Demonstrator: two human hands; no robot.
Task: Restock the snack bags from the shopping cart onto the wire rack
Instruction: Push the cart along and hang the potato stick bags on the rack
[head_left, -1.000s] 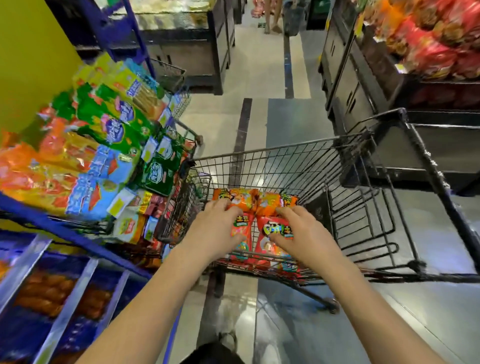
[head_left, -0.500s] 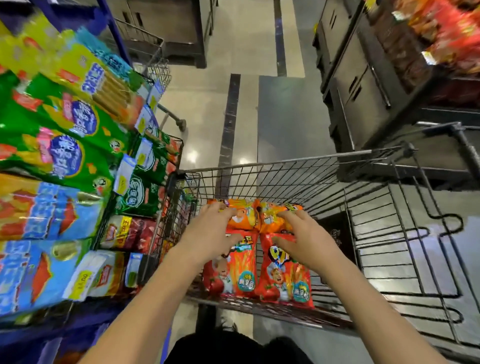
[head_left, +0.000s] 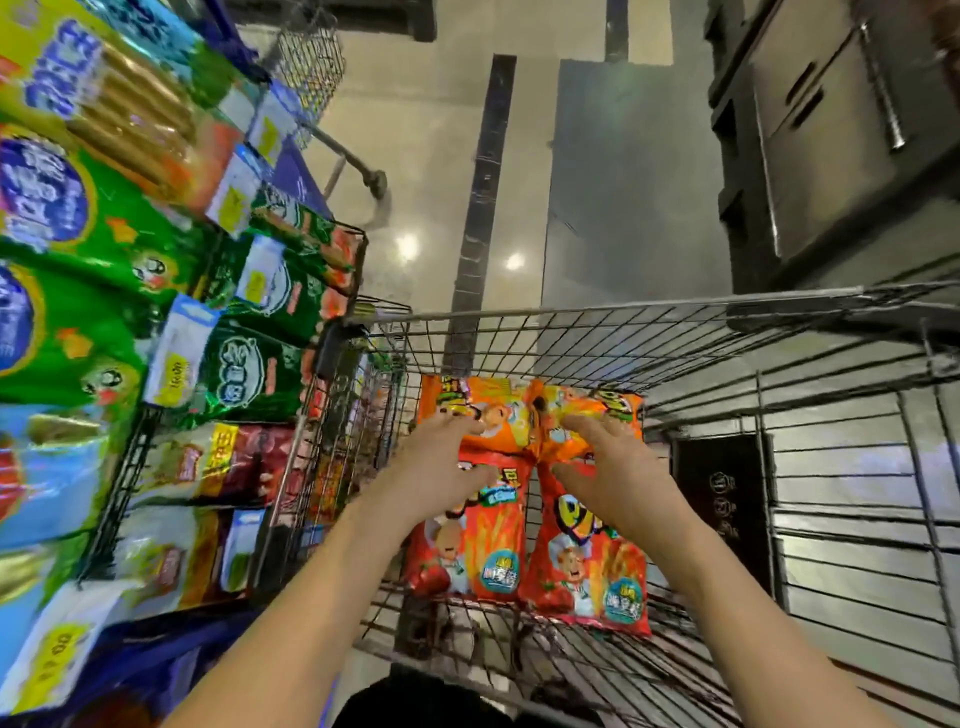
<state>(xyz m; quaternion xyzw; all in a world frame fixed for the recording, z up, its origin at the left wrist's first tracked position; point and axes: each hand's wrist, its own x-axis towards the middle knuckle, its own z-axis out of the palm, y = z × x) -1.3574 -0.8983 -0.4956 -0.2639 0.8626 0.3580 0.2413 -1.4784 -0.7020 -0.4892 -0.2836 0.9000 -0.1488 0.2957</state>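
Inside the wire shopping cart (head_left: 701, 332) lie several snack bags: two red ones (head_left: 587, 571) side by side nearest me and orange ones (head_left: 511, 415) beyond them. My left hand (head_left: 436, 473) hovers over the left red bag, fingers spread toward the orange bags. My right hand (head_left: 618, 478) is over the right red bag, fingers apart, fingertips by the orange bags. Neither hand grips a bag. The wire rack (head_left: 311, 415) stands at the left, touching the cart's side.
The rack holds green bags (head_left: 244, 364), dark red packs (head_left: 249, 457), blue bags and yellow price tags. A dark cabinet (head_left: 810, 135) lines the aisle at the right. Glossy tiled floor (head_left: 441, 130) runs ahead beyond the cart.
My view has tilted down and closed in on the cart. Both hands have slid forward from the red bags toward the orange bags, fingers spreading.
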